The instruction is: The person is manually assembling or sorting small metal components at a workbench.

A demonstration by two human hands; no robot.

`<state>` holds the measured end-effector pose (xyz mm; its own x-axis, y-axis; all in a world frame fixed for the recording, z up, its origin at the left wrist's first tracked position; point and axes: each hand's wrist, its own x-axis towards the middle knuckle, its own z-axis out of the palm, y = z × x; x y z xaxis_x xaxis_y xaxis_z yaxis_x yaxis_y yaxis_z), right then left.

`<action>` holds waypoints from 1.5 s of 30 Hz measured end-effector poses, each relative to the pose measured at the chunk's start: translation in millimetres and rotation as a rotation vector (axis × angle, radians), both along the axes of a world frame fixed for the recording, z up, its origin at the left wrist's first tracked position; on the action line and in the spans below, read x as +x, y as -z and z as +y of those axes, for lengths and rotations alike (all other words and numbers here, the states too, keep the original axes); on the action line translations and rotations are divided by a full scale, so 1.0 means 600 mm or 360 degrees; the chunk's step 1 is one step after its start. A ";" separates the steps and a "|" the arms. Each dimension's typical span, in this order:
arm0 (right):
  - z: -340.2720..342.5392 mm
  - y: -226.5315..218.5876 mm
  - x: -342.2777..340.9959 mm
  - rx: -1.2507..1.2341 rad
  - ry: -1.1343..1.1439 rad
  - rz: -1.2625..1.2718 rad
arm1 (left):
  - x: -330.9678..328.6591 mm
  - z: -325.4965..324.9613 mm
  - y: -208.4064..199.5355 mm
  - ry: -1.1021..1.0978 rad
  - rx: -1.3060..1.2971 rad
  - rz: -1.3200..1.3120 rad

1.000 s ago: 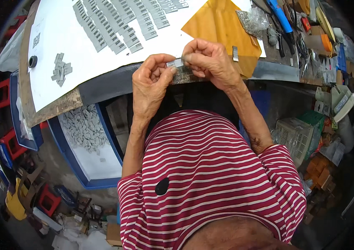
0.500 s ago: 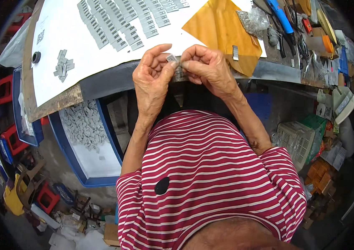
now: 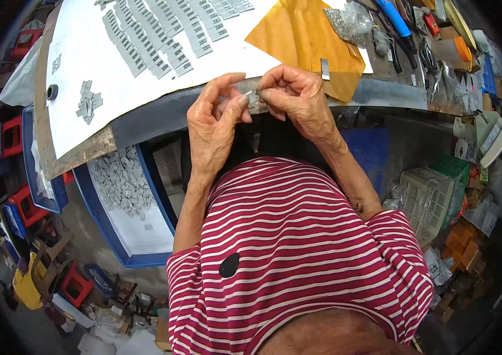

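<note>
Just over the table's front edge, my left hand point(image 3: 211, 121) pinches a small light grey piece point(image 3: 249, 94) between thumb and forefinger, much of it covered by the fingers. My right hand point(image 3: 299, 100) is close beside it, thumb and forefinger pressed together on something too small to name. A narrow gap separates the two sets of fingertips. Beyond them, rows of flat grey pieces point(image 3: 150, 41) lie on a white sheet point(image 3: 79, 50). A loose heap of similar pieces point(image 3: 89, 102) sits to the left. One more grey piece point(image 3: 325, 69) rests on a yellow-orange envelope point(image 3: 298, 38).
A clear bag of tiny metal parts point(image 3: 347, 25) lies by the envelope. Cables and a blue-handled tool point(image 3: 394, 18) crowd the right of the table. Below left stands a blue tray point(image 3: 138, 260) with many grey pieces. A black ring point(image 3: 52, 92) is at the sheet's left edge.
My fingertips have parted slightly, and the grey piece in my left hand is turned and shows less. The surroundings have shifted a little in the view.
</note>
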<state>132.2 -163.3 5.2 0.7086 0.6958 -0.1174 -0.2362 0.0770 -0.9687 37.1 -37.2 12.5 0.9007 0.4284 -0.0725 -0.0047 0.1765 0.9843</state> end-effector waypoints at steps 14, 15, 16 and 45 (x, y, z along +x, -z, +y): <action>-0.005 0.020 -0.001 -0.0187 -0.0098 -0.0190 | 0.002 -0.008 0.029 -0.0105 0.0386 0.0005; -0.006 0.021 0.000 -0.0198 -0.0116 -0.0140 | 0.003 -0.007 0.029 -0.0105 0.0383 0.0005; -0.007 0.021 0.000 -0.0209 -0.0134 -0.0089 | 0.003 -0.006 0.029 -0.0077 0.0448 0.0004; 0.048 0.012 -0.008 -0.0190 -0.0134 -0.0001 | -0.026 0.047 0.018 0.0057 0.0696 -0.0006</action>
